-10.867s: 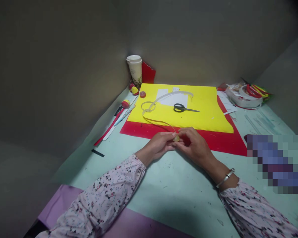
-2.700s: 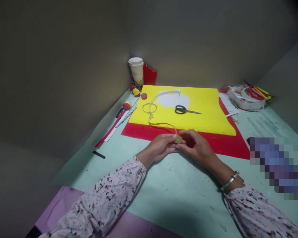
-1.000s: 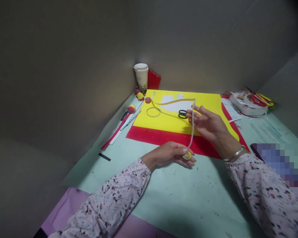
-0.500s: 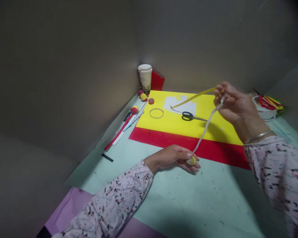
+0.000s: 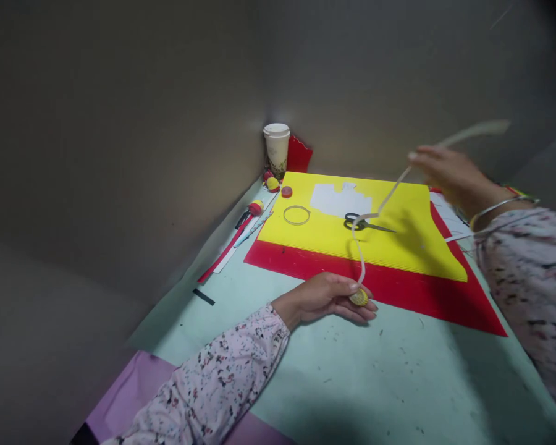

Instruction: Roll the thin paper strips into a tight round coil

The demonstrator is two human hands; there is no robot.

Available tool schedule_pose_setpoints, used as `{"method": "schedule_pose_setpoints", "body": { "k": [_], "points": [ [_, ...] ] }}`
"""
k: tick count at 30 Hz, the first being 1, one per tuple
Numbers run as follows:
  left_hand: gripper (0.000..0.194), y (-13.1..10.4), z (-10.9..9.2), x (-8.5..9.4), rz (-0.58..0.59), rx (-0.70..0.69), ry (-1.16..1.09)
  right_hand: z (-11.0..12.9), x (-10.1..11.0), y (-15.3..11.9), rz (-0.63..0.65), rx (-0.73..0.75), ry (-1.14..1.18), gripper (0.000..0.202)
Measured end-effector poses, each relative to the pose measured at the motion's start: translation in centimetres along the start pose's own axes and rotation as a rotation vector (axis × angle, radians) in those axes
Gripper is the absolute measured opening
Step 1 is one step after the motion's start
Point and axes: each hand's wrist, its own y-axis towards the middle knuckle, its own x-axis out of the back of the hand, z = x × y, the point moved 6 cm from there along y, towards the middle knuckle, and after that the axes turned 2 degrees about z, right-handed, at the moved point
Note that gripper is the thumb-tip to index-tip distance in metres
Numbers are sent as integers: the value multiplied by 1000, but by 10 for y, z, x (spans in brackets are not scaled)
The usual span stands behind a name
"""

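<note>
A small yellow coil of rolled paper strip (image 5: 359, 297) is pinched between the thumb and fingers of my left hand (image 5: 331, 298). From the coil a loose, pale paper strip (image 5: 362, 259) runs up in a slack, kinked curve. My right hand (image 5: 447, 173), raised over the right of the yellow sheet, pinches this strip, and its free end trails off to the upper right, blurred. Below the strip, black-handled scissors (image 5: 373, 226) lie on the yellow sheet (image 5: 315, 238), beside a cut white paper (image 5: 340, 199).
Under the yellow sheet is a red sheet (image 5: 398, 290). A thin ring (image 5: 296, 215) and a small red roll (image 5: 286, 192) lie on the yellow one. A lidded cup (image 5: 277, 148) stands in the back corner. Red and white strips (image 5: 225, 253) lie at the left, near grey walls.
My right hand has moved right and turned palm down, drawing the strip along; its free end has swung from the left to the upper right. My left hand keeps the coil in place.
</note>
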Motion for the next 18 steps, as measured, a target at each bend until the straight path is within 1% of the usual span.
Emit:
{"method": "schedule_pose_setpoints", "body": {
  "k": [1, 2, 4, 5, 6, 8, 10, 13, 15, 18],
  "points": [
    [31, 1, 0, 1, -10, -7, -13, -16, -9, -9, 28, -78, -69, 30],
    [31, 1, 1, 3, -19, -14, -29, -26, -15, -21, 32, -104, -98, 30],
    [29, 3, 2, 5, -38, -20, -66, -36, -27, -49, 41, -120, -142, 27],
    [27, 3, 3, 6, -49, -23, -85, -35, -31, -66, 27, -124, -159, 25],
    [26, 4, 3, 7, -60, -29, -102, -31, -35, -85, 30, -110, -164, 23],
    [25, 4, 2, 9, -78, -39, -120, -15, -42, -127, 49, -47, -149, 21],
    [25, 4, 1, 9, -94, -43, -124, 8, -47, -173, 44, 101, -107, 21],
    [23, 4, 0, 10, -129, -56, -134, 30, -53, -233, 57, 234, -107, 18],
    [21, 4, -2, 11, -161, -87, -151, 36, -57, -257, 82, 308, -124, 16],
    [14, 5, -5, 12, -199, -141, -183, 38, -67, -271, 199, 448, -160, 18]
  ]
}}
